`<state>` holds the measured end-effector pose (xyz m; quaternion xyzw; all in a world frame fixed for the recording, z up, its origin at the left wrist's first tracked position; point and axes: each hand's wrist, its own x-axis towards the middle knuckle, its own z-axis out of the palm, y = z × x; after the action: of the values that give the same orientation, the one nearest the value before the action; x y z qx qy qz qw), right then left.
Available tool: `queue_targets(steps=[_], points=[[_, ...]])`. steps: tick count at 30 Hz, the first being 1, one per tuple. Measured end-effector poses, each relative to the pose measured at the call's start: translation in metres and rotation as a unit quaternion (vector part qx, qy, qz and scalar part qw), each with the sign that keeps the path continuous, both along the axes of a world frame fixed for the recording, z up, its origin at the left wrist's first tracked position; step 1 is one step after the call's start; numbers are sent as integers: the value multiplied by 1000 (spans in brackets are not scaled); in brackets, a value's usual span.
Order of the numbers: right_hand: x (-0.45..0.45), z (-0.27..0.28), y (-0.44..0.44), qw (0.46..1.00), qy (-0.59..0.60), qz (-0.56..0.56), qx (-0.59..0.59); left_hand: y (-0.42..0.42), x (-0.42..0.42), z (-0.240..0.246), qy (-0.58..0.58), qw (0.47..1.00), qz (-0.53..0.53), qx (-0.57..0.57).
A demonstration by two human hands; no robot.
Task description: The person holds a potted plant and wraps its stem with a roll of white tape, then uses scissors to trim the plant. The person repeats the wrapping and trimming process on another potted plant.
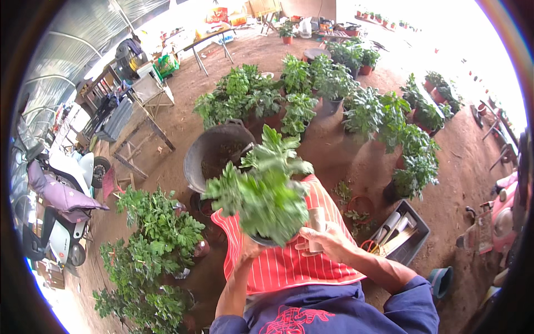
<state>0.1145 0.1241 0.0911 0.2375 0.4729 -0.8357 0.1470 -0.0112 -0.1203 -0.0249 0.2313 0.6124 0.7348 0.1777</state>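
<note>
A leafy green potted plant (267,200), blurred in places, is held over my lap, which a red striped cloth (292,269) covers. My left hand (252,248) grips its dark pot (267,241) from the left and below; the foliage hides some of the fingers. On the other side of the pot, my right hand (327,241) holds a pale cylindrical object (317,225) upright between thumb and fingers. Whether that hand also touches the pot I cannot tell. Just beyond the plant stands a large black tub (196,154) with dark soil-like material inside.
Potted plants cluster ahead (300,112), and more leafy plants (154,246) stand at my left. A grey crate (417,240) with tubes, thin sticks and orange-handled scissors lies at right, near a teal pot (441,282). A scooter (62,208) and a wooden frame (139,144) stand left.
</note>
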Motion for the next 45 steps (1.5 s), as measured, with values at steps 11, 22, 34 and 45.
queue_targets(steps=[11,22,34,45], points=[[3,-2,5,766,290,-43,572,-10,-21,-30,-35,998,46,26],[-116,26,18,743,434,-293,416,0,13,47,-23,986,148,-68],[41,-64,22,909,118,-111,383,-12,32,39,179,919,323,-139],[58,-129,63,886,80,-216,402,-2,38,41,222,885,315,-260]])
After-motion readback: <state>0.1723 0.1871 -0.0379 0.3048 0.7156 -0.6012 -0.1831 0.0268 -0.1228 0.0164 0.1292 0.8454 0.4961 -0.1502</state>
